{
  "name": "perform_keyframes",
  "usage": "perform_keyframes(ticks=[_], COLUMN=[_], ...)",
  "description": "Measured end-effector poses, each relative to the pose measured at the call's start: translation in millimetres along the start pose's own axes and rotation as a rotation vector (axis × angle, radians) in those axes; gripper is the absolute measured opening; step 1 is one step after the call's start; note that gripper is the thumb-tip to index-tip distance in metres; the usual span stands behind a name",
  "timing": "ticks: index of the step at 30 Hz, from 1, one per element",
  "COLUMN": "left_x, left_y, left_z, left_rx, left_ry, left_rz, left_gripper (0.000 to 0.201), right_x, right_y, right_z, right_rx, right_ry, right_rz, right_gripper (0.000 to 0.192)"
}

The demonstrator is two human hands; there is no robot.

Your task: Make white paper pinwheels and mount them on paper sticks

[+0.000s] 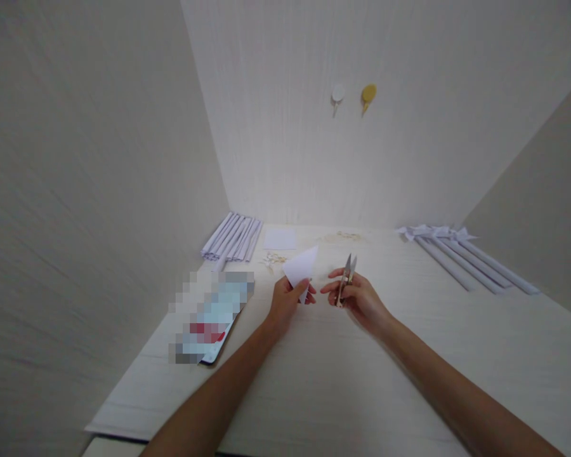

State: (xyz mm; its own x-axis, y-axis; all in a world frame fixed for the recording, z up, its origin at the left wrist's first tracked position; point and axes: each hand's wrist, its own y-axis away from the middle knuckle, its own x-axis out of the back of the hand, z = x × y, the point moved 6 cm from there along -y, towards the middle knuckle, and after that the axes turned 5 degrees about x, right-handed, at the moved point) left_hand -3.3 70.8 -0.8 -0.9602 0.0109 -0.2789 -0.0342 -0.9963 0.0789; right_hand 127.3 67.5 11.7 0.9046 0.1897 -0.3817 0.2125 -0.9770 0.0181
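Head view looked down on a pale wood-grain worktop (409, 355) set in a cream-walled corner. The left hand (288, 301) pinched a folded white paper triangle (302, 266) between thumb and fingers, its point tipped up and to the right, above the middle of the worktop. Just beside it, the right hand (359, 297) was clenched around small silver thread snips (346, 279), blades pointing up and away, slightly parted; the snips and the paper were near but not touching.

Far left lay a bundle of rolled white paper tubes (233, 238), with a flat white paper square (280, 238) just right of it. Small paper scraps (273, 259) lay between the square and the left hand. Far right lay long white paper sticks with bow-like tops (461, 254). A blurred-out flat item (212, 317) sat near left. On the far wall hung a white hook (337, 95) and a yellow hook (368, 95).
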Motion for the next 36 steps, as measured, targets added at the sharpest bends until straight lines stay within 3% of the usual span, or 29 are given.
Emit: perform_keyframes(ticks=[5,12,14,17,20,26,36], left_x=[-1.1,-2.6,-2.1,-1.2,-0.6,0.8,-2.6], left_y=[-1,-2,-3,-3,-3,0,3], left_z=[0,-1,-1,1,3,7,8], left_rx=[-0.020,-0.006,-0.014,-0.043,-0.068,-0.094,-0.060], left_ry=[0.000,-0.025,-0.031,-0.075,-0.119,-0.124,-0.121], left_rz=[-0.009,-0.005,-0.002,0.011,0.030,0.087,0.035], left_gripper=[0.021,0.017,0.016,0.017,0.021,0.016,0.023], right_x=[1,28,33,32,21,-4,-15], right_y=[0,-3,-4,-6,-5,5,4], right_z=[6,-6,-8,-4,4,12,9], right_rx=[0.099,-0.023,-0.031,-0.001,0.106,0.221,0.263], right_ry=[-0.043,-0.267,-0.190,0.018,0.248,0.658,0.822], right_rz=[0.003,0.037,0.034,0.029,-0.031,-0.207,-0.233], right_gripper=[0.041,0.031,0.019,0.031,0.037,0.026,0.027])
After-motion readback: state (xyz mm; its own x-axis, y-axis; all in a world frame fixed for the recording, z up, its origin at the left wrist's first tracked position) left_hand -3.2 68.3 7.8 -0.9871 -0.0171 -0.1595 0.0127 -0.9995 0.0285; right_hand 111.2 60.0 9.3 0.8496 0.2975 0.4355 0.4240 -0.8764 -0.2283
